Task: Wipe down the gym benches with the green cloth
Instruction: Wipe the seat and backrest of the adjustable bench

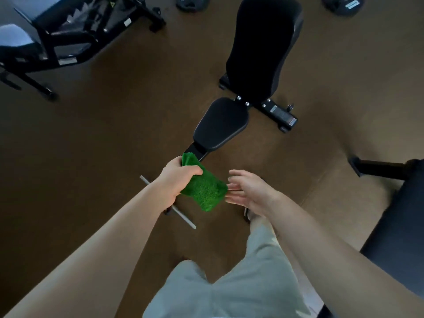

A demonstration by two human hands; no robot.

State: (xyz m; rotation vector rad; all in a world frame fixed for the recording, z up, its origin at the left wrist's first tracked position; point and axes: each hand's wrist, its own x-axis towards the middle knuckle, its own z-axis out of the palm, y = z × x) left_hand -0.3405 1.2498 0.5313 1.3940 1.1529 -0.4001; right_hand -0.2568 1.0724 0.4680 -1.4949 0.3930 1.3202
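Note:
The green cloth (203, 188) is folded and hangs in front of me, gripped at its upper end by my left hand (177, 177). My right hand (249, 191) is open just to the cloth's right, fingertips at its edge. Straight ahead stands a black adjustable bench: its small seat pad (221, 123) is nearest, and its long back pad (263, 42) is raised behind it. Both hands are in the air short of the seat pad. A second black bench (399, 244) shows at the right edge.
Another bench with black frame (66, 40) stands at the top left. Weight plates (192, 2) lie on the brown floor at the top, left and right. The near bench's metal foot bar (181, 215) crosses below my left hand. My legs in grey trousers fill the bottom.

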